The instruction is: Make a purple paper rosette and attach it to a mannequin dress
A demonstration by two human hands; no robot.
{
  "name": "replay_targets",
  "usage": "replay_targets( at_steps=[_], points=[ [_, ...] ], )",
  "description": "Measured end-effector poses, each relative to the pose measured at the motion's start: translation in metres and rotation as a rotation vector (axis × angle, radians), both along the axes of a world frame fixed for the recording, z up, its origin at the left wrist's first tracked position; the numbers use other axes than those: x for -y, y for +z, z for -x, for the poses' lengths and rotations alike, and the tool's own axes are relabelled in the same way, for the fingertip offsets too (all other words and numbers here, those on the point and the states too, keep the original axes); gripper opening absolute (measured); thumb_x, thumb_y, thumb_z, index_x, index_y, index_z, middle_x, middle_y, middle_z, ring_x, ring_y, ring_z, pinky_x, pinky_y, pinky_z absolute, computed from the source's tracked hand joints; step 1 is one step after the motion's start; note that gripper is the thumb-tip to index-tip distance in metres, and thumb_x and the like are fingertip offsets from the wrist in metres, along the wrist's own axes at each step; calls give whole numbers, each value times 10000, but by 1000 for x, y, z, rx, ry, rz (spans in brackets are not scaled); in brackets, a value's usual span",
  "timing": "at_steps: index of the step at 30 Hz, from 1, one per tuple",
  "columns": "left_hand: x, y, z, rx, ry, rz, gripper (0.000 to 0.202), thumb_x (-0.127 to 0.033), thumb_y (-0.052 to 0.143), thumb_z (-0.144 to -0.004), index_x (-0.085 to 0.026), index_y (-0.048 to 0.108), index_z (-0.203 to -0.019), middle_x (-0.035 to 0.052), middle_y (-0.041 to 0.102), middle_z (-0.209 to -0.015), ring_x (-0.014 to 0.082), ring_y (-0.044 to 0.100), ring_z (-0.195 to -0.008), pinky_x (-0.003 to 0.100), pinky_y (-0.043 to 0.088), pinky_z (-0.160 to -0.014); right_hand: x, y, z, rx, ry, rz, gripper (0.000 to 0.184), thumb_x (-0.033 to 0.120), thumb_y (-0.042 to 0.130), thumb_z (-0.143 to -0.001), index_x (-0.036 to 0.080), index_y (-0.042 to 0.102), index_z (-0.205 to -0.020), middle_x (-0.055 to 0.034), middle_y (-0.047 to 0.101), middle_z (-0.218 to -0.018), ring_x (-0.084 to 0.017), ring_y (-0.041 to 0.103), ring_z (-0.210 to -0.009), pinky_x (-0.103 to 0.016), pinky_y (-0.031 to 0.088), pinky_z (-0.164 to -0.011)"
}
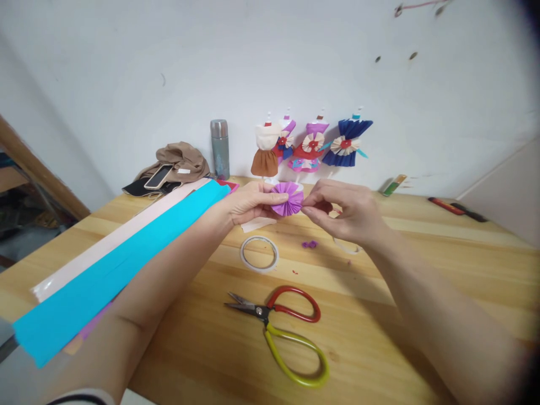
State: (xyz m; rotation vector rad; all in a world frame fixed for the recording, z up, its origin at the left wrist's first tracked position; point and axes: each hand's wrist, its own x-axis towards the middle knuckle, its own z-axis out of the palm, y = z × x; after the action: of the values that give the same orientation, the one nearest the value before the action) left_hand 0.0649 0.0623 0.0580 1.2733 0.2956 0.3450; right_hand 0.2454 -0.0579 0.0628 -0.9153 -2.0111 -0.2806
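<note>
A round purple rosette of pleated crepe paper point(291, 201) is held up over the table. My left hand point(253, 201) pinches it from the left, thumb lying across its front. At its right edge, the thumb and forefinger of my right hand point(346, 207) close on the rim. Below lie a roll of white tape point(259, 253) and small purple paper scraps point(309, 244). Nearer to me, scissors point(266, 315) with one red and one yellow handle rest with their blades parted, pointing left.
Several small paper-dressed figures point(313, 147) stand along the wall beside a thermos flask point(220, 149). Blue crepe paper point(126, 264) stretches under my left forearm. A phone point(158, 176) rests on a cap and brown cloth point(181, 160). A cutter point(458, 208) lies far right.
</note>
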Motion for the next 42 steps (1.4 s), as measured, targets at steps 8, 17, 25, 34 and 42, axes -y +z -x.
replay_targets(
  at_steps=[8, 17, 25, 34, 42],
  points=[
    [1, 0, 0, 6, -24, -15, 394, -305, 939, -565, -73, 749, -820, 68, 721, -774, 133, 669, -736, 324, 524, -817, 2, 0, -1, 9, -71, 13, 201, 92, 577, -815, 252, 508, -714, 14, 522, -618, -124, 484, -495, -267, 383, -434],
    [2, 0, -1, 8, -15, -28, 388, -314, 933, -575, -80, 751, -824, 66, 724, -765, 132, 667, -734, 333, 523, -825, -1, -2, 0, 19, -3, -24, 136, 169, 617, -855, 259, 577, -761, 13, 542, -613, -121, 490, -504, -268, 382, -427],
    [4, 2, 0, -4, -41, -3, 390, -288, 949, -533, -86, 763, -810, 65, 731, -757, 123, 665, -733, 299, 536, -800, 0, 0, 4, 59, -36, -4, 216, 46, 555, -783, 240, 499, -708, 18, 524, -619, -109, 478, -499, -250, 392, -437],
    [6, 5, 2, -119, -64, -52, 320, -228, 942, -530, -107, 777, -776, 60, 732, -741, 114, 651, -686, 285, 536, -746, -1, 1, 1, 95, -61, -10, 197, 41, 542, -802, 210, 518, -703, 3, 541, -625, -94, 481, -510, -217, 397, -443],
    [-1, 1, 1, -48, 6, -38, 433, -324, 958, -504, -84, 764, -808, 82, 737, -772, 145, 676, -740, 337, 535, -827, 3, 3, -5, 116, -6, -63, 99, 152, 640, -862, 204, 574, -809, 15, 534, -617, -97, 472, -510, -229, 405, -458]
  ],
)
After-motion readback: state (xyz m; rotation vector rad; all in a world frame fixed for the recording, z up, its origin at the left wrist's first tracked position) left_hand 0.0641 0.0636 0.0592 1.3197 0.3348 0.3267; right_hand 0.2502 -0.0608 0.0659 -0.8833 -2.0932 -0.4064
